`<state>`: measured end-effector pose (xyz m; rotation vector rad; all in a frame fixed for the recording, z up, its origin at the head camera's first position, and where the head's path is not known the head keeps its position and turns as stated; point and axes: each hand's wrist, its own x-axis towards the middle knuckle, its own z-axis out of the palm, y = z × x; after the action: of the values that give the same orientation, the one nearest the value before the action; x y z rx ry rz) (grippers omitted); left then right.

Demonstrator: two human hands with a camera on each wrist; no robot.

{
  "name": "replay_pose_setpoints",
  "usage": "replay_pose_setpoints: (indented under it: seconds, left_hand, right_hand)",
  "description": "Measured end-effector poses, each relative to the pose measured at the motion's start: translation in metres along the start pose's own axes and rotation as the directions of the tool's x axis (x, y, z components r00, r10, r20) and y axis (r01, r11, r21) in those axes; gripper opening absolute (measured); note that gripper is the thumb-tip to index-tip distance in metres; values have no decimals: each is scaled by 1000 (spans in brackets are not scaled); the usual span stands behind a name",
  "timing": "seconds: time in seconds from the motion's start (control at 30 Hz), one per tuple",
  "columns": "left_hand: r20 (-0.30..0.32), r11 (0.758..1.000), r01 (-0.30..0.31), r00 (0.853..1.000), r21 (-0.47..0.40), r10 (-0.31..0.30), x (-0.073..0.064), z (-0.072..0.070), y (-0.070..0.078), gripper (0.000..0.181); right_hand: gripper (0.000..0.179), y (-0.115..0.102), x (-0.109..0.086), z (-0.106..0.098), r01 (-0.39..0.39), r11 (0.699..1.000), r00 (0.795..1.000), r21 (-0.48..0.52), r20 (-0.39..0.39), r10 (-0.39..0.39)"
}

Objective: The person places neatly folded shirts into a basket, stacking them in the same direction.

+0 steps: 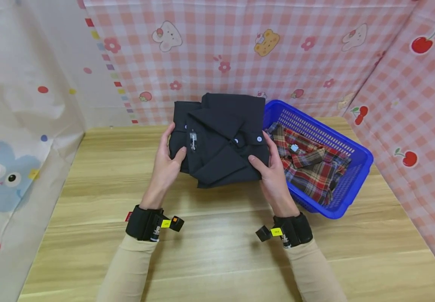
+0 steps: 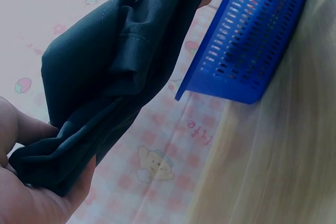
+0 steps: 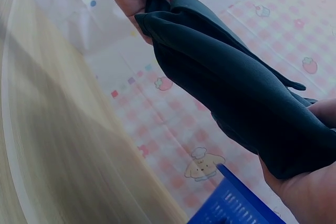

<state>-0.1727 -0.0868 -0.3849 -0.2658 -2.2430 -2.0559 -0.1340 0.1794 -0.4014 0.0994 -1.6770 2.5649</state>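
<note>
A folded black shirt (image 1: 217,147), collar and neck label facing up, is held above the table by both hands. My left hand (image 1: 167,163) grips its left edge, thumb on top and fingers underneath. At the opposite edge my right hand (image 1: 274,176) pinches it the same way, near a white button. Both wrist views show the shirt (image 2: 121,51) as a thick folded bundle raised off the wood, sagging a little between the hands. Just right of the right hand stands a blue plastic basket (image 1: 353,188), with a folded red plaid shirt (image 1: 312,167) lying inside.
The wood-grain table (image 1: 217,260) extends beneath and in front of the hands. A pink checked cloth (image 1: 221,50) with cartoon prints hangs behind the table, and similar cloth covers the right side. At the left hangs a white printed sheet (image 1: 21,84).
</note>
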Motion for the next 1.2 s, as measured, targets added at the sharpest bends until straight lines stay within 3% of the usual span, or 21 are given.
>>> replay_pose_setpoints:
  seconds: [0.5, 0.93, 1.2]
  left_hand:
    - [41, 999, -37, 999, 35, 36, 12, 25, -2, 68]
    - [92, 998, -62, 994, 3, 62, 17, 47, 0, 68]
    - [135, 999, -31, 990, -32, 35, 20, 60, -1, 69]
  right_hand:
    - [69, -6, -7, -19, 45, 999, 997, 1, -65, -45]
    - [69, -10, -17, -38, 83, 997, 988, 0, -128, -83]
    - [70, -14, -22, -49, 86, 996, 987, 15, -138, -83]
